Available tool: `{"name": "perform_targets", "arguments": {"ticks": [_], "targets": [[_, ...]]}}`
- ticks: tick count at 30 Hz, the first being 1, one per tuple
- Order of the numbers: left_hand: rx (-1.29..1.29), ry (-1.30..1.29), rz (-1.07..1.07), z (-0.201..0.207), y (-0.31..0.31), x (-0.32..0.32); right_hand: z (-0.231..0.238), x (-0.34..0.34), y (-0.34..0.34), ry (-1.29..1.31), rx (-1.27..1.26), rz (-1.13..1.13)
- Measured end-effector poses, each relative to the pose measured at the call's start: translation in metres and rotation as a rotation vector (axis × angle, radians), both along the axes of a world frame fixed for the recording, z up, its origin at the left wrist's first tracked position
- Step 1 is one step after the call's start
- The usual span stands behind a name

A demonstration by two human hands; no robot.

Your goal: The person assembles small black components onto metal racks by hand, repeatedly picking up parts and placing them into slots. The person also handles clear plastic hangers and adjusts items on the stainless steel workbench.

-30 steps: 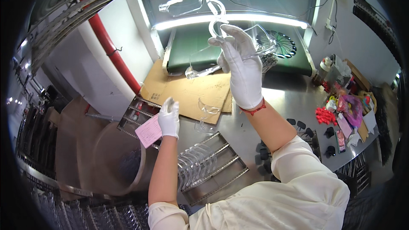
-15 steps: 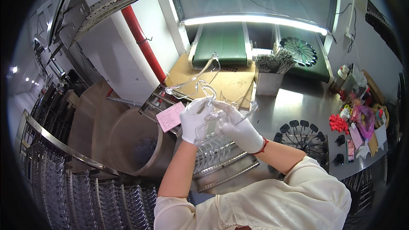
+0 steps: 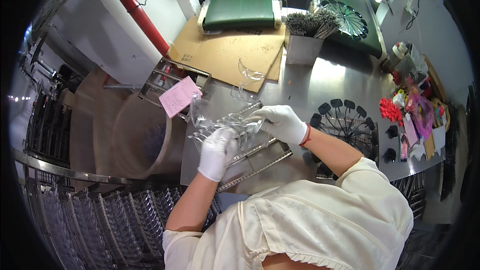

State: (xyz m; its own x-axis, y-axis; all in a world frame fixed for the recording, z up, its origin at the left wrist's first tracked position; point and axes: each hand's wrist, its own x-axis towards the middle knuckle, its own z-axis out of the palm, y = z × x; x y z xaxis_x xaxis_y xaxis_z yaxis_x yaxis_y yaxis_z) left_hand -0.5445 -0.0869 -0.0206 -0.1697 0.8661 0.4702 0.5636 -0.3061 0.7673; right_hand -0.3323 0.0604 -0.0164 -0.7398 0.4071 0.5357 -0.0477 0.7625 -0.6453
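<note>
A clear plastic eyewear frame (image 3: pixel 256 124) is pinched at its right end by my right hand (image 3: pixel 284 122), which wears a white glove. My left hand (image 3: pixel 218 151), gloved too, is curled closed at the frame's other end, its fingertips partly hidden. Both hands are low over a metal rack (image 3: pixel 270 162) holding a row of similar clear pieces (image 3: pixel 210 129). Just beyond lie loose clear pieces (image 3: pixel 250 74) by the cardboard.
A pink note (image 3: pixel 177 96) lies left of the rack. Behind are cardboard (image 3: pixel 220 52), a green conveyor (image 3: pixel 242 5) and a metal box of wire-like parts (image 3: pixel 304 47). Black parts fan out in a ring (image 3: pixel 347 125) at right. Loaded racks (image 3: pixel 115 225) stand lower left.
Both hands have come down from above the rack, bringing the clear frame to the row of pieces. They have moved further apart. The view has tilted downward.
</note>
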Motion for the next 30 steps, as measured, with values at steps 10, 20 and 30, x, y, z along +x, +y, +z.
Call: {"name": "perform_targets", "arguments": {"ticks": [10,20,30], "targets": [[0.287,-1.009,0.692,0.074,-0.028,-0.250,-0.088,-0.019,0.024,-0.660,-0.345,-0.336],[-0.240,0.538,0.258,0.002,0.063,-0.074,-0.084,-0.058,0.070,-1.106,-0.221,-0.206],[-0.518,0.877,-0.390,-0.075,0.105,-0.024,-0.127,-0.137,0.234,-0.644,-0.205,-0.602]]}}
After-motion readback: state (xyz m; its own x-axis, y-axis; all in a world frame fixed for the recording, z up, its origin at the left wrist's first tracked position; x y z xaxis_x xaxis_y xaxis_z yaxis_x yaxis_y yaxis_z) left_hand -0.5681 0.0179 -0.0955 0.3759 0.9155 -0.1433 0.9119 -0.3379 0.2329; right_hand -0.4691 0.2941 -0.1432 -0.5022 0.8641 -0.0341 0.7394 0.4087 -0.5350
